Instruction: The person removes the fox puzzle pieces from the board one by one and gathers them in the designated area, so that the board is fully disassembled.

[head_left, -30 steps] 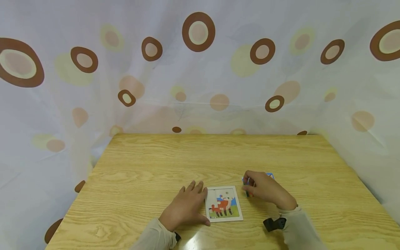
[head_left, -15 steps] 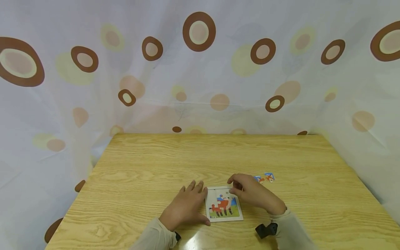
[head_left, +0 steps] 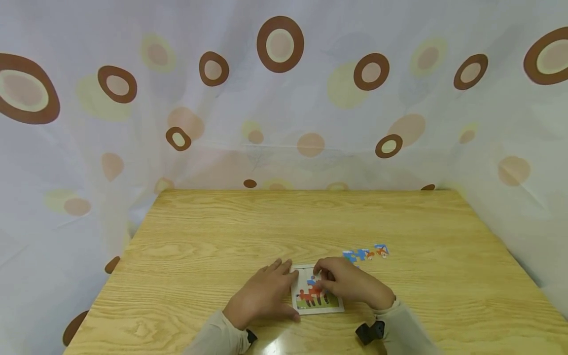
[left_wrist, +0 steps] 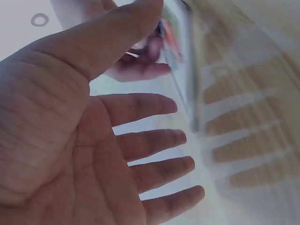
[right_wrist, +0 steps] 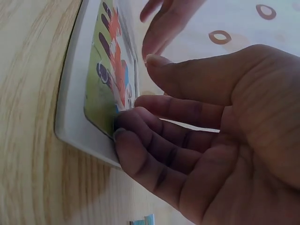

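Note:
A jigsaw puzzle in a white frame tray point(head_left: 318, 310) lies on the table, its picture showing a red animal with dark legs on green ground. My left hand point(head_left: 264, 294) rests at the tray's left side with fingers spread and fairly straight, fingertips at the rim. Over the tray's right half is my right hand point(head_left: 350, 281), thumb and fingers bent toward the picture. In the right wrist view, the fingertips of the right hand point(right_wrist: 197, 126) reach the picture's edge, with a bit of blue beside them; I cannot tell whether a piece is held.
Behind the right hand lie loose blue jigsaw pieces point(head_left: 356, 255), with another blue and orange piece point(head_left: 381, 250) to their right. The wooden table point(head_left: 248, 222) runs back to a pale curtain point(head_left: 284, 113) with brown rings.
My right hand has moved left from the loose pieces to over the puzzle tray, uncovering those pieces. The left hand has stayed nearly in place beside the tray.

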A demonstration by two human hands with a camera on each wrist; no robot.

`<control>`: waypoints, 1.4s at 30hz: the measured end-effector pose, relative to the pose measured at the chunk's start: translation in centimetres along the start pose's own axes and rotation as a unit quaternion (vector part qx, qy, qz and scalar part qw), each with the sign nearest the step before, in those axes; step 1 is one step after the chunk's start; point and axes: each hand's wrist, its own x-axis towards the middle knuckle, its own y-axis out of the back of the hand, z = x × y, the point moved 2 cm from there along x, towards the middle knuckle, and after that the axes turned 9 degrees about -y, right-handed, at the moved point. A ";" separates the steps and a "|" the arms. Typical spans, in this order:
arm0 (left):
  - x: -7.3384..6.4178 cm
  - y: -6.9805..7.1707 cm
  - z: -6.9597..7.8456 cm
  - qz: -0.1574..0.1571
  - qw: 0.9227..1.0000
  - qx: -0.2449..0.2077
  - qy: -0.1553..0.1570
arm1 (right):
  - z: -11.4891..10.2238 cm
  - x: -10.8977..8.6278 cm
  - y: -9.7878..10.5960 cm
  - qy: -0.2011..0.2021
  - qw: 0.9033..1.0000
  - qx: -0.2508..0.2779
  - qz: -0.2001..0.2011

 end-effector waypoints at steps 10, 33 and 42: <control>-1.3 -0.7 1.8 -0.015 0.997 -0.006 -0.078 | -0.1 -0.1 -0.7 -0.003 1.000 0.001 0.002; -2.1 -1.3 1.8 0.014 0.991 0.042 -0.125 | -0.3 -0.1 -0.9 -0.025 0.998 -0.043 0.042; -2.1 -1.5 1.9 0.018 0.990 0.065 -0.123 | -0.5 -0.1 -1.2 -0.046 0.995 -0.040 0.073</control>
